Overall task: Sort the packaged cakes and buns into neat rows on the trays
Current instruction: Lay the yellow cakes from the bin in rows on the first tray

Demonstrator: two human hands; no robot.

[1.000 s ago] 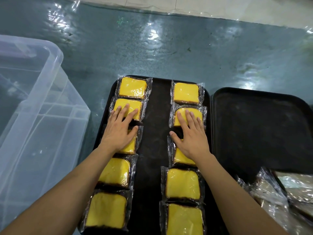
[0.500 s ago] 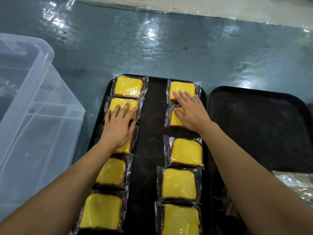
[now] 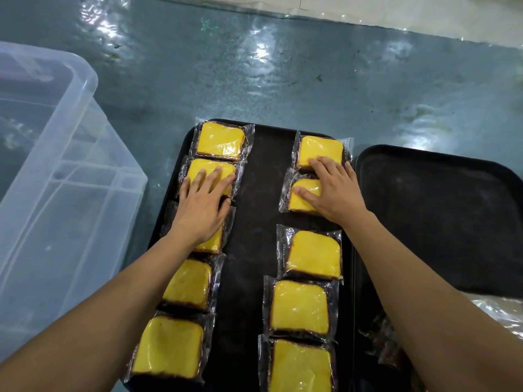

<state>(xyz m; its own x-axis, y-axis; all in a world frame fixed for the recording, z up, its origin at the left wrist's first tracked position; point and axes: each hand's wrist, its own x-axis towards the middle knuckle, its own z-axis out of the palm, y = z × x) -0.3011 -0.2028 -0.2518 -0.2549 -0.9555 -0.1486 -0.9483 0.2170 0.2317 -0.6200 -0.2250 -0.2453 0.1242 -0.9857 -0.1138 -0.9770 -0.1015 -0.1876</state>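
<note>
A black tray (image 3: 254,210) carries two columns of yellow cakes in clear wrappers, several in each. My left hand (image 3: 202,206) lies flat on the left column, fingers spread over the second cake (image 3: 210,172) and palm covering the third cake (image 3: 210,241). My right hand (image 3: 332,188) presses flat on the right column: fingertips touch the top cake (image 3: 319,147), palm and thumb cover the second cake (image 3: 302,198). A gap separates that cake from the third cake (image 3: 314,254) below it.
A second black tray (image 3: 435,222) lies to the right, bare in its visible part. Clear-wrapped packages (image 3: 382,346) sit at its near edge beside my right forearm. A large clear plastic bin (image 3: 56,179) stands at the left. The surface is covered with shiny teal sheeting (image 3: 283,66).
My right hand moved up the right column, from the third cake to the top two. The second cake slid upward, opening a gap below it. My left hand stayed put.
</note>
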